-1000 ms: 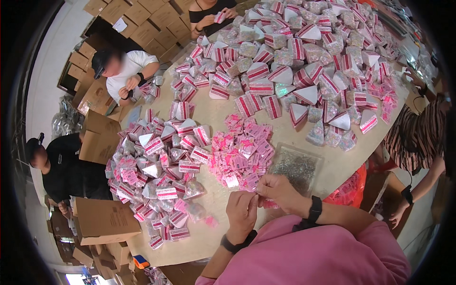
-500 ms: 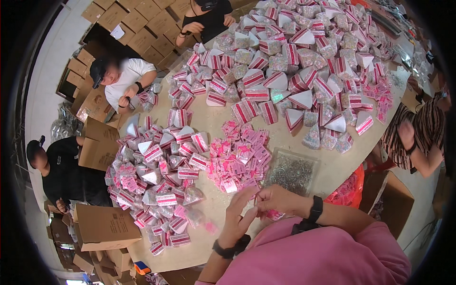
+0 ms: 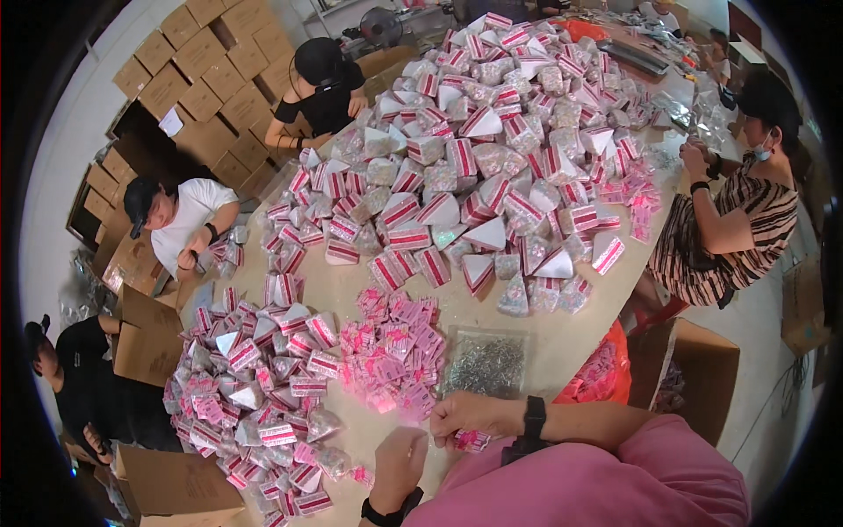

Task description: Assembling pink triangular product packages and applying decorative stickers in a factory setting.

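Observation:
My left hand [image 3: 400, 458] is curled closed low over the table, its fingertips turned away; what it holds, if anything, is hidden. Beside it my right hand [image 3: 470, 415] is closed in a pinch, the two hands slightly apart. Just under the right hand lies a small bunch of pink printed cards [image 3: 472, 441]. Beyond my hands a clear shallow tray [image 3: 525, 373] holds many tiny metal pieces. To its left spreads a heap of pink cards [image 3: 395, 347]. Further left sits a pile of wedge-shaped, cake-slice-like pieces [image 3: 277, 434], white with red stripes and glitter.
A larger heap of the same wedges [image 3: 439, 211] covers the far table. An orange bag [image 3: 606, 369] and an open carton [image 3: 707, 373] stand at my right, cartons [image 3: 176, 483] at left. Several people sit around the table, one in a striped top [image 3: 720, 246] at right.
My hands, together before, have come slightly apart. The whole view has shifted, tilting up so that more of the far table shows. The person at right has both hands raised together.

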Available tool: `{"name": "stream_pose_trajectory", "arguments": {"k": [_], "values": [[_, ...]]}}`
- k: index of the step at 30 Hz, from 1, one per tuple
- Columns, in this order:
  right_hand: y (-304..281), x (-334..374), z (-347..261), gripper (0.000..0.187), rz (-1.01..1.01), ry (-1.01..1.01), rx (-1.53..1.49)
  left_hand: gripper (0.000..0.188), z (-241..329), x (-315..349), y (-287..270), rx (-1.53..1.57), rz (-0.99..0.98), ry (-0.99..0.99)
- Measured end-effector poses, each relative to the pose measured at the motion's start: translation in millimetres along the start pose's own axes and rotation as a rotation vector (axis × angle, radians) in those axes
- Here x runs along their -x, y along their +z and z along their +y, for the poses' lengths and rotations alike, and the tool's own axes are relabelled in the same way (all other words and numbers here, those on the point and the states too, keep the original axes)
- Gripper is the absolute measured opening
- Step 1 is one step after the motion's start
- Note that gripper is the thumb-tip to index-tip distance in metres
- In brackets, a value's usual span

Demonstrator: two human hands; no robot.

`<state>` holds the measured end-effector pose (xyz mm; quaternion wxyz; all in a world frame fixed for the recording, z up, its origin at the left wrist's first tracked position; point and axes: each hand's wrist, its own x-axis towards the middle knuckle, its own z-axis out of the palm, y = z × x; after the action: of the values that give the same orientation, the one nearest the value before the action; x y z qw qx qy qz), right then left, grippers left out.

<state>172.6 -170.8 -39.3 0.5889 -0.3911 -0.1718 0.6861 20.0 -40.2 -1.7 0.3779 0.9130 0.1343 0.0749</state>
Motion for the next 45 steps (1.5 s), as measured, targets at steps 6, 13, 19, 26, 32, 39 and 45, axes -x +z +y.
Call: {"name": "stream_pose_trajectory", "arguments": {"k": [6,13,19,26,32,39,45], "values": [[18,3,-11,0.016,0.173,-0.202,0.644,0.013,-5,-8,12,0.227,-0.001,-0.299],[24,5,-7,0.018,0.324,-0.459,1.270,0.020,4,-20,13,0.799,-0.002,-0.542],[16,4,-3,0.015,0.322,-0.553,1.470,0.021,-2,-28,16,0.790,-0.042,-0.475],[6,6,-19,0.012,0.405,-0.545,1.388,0.020,-12,-76,-18,0.623,-0.099,-0.401],[-13,21,-26,0.019,0.530,-0.385,0.907,0.024,-67,-214,-102,0.126,0.038,-0.227],[-37,21,-21,0.016,0.586,-0.230,0.576,0.058,-156,-294,-39,-0.141,0.085,-0.147],[-47,35,-19,0.014,0.629,-0.058,0.245,0.071,-140,-339,19,-0.198,0.073,-0.202]]}}
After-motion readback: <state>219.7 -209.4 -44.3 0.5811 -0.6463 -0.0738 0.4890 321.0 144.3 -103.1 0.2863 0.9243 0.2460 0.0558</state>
